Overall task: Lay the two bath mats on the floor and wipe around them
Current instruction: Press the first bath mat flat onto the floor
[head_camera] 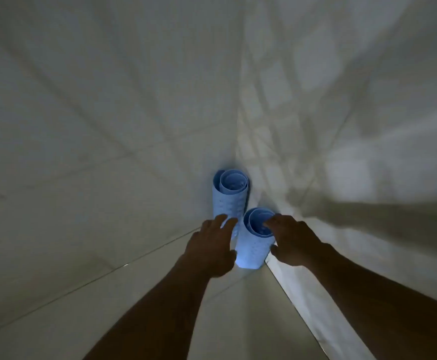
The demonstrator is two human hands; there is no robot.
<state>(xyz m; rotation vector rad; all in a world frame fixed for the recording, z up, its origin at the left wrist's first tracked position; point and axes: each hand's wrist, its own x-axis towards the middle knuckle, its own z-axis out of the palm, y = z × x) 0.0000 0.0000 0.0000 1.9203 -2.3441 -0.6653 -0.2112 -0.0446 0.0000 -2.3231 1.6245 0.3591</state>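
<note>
While both mats stand rolled up on end in the dim tiled corner, we are only at the pick-up stage of the job. The farther mat [229,196] sits right in the angle of the walls [82,126], and the nearer mat [251,246] stands just beside it, a little closer to us, its foot on the floor [238,320].

Our right hand [290,240] grasps the nearer mat: fingers hooked over its top rim, thumb against its outer side. Our left hand [212,245] is released, fingers spread and fairly straight, their tips at the lower side of the farther mat; in this light we cannot tell whether they touch it or stop just short.

We judge a few ways this could go badly:

- The two rolls stand so close that lifting one may knock the other over, since tall, narrow, upright rolls tip easily.
- A grip on the rim alone holds only the outer turn, so the inner coil could slide out or the roll could spring open mid-lift.
- The left hand, if it only pushes with flat fingers, may shove its mat into the wall instead of catching it.
- The glossy tiles may be slippery, though we cannot see whether they are wet, and the poor light makes edges hard to place.
</note>
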